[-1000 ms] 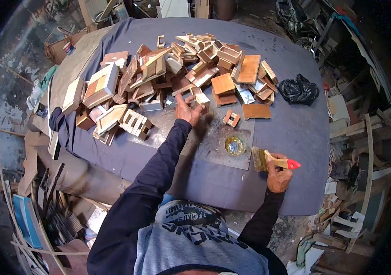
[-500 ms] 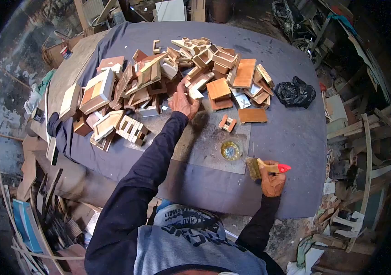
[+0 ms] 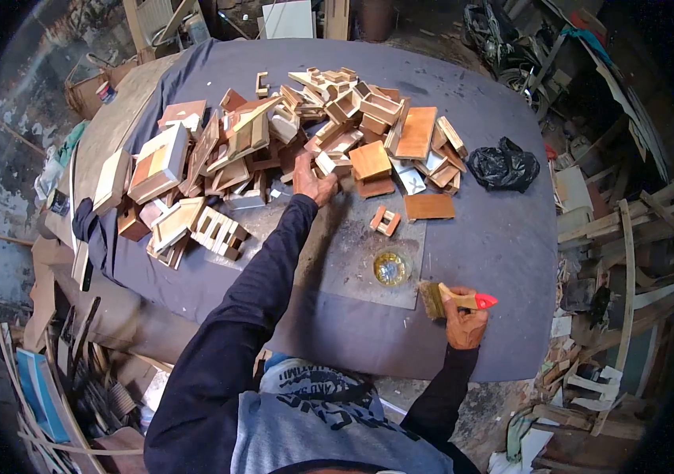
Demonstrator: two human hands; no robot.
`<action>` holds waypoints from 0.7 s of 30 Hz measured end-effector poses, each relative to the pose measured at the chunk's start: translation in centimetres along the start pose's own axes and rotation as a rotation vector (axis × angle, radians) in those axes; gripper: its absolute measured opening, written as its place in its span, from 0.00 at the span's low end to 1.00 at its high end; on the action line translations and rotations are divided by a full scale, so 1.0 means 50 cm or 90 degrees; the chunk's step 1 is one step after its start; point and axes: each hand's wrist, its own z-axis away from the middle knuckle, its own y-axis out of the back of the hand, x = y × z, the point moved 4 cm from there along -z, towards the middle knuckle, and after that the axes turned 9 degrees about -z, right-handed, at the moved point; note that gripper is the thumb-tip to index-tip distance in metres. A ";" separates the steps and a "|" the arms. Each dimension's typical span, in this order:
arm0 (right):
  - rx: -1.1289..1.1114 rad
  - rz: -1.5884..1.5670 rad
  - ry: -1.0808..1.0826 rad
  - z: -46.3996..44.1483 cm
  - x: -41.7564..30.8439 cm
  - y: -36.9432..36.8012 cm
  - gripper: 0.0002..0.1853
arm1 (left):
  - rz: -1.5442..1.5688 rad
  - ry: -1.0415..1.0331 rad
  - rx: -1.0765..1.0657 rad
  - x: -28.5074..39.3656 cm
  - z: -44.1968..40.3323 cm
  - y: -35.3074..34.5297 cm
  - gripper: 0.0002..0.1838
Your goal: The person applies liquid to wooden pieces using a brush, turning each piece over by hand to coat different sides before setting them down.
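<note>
My left hand [image 3: 315,183] is closed on a small pale wooden block [image 3: 325,163] at the near edge of a heap of wooden pieces [image 3: 250,138]. In my right hand [image 3: 465,322] is a paintbrush [image 3: 455,299] with a red-tipped wooden handle, its bristles pointing left. Left of the brush, a clear bowl of yellowish liquid [image 3: 390,268] stands on a grey board [image 3: 337,272]. Just behind the bowl lies a small slotted wooden piece [image 3: 385,221]. A flat brown wooden piece [image 3: 429,207] rests farther back.
A crumpled black plastic bag [image 3: 504,166] lies at the right on the dark cloth [image 3: 503,253] covering the table. Wood scraps [image 3: 601,387] fill the floor at the right. A blue panel [image 3: 41,395] leans among offcuts at the lower left.
My left hand has moved slightly left with the pale block, which now lies lower against the heap. My right hand and the brush have shifted a little left and nearer. The view has shifted slightly.
</note>
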 end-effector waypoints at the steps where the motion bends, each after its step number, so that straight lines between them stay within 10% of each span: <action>1: 0.002 0.001 0.005 -0.002 -0.002 0.003 0.07 | 0.037 -0.002 0.017 -0.011 -0.005 -0.017 0.32; 21: -0.035 0.086 -0.007 0.019 0.025 0.006 0.09 | 0.271 0.106 0.169 0.010 -0.053 -0.132 0.29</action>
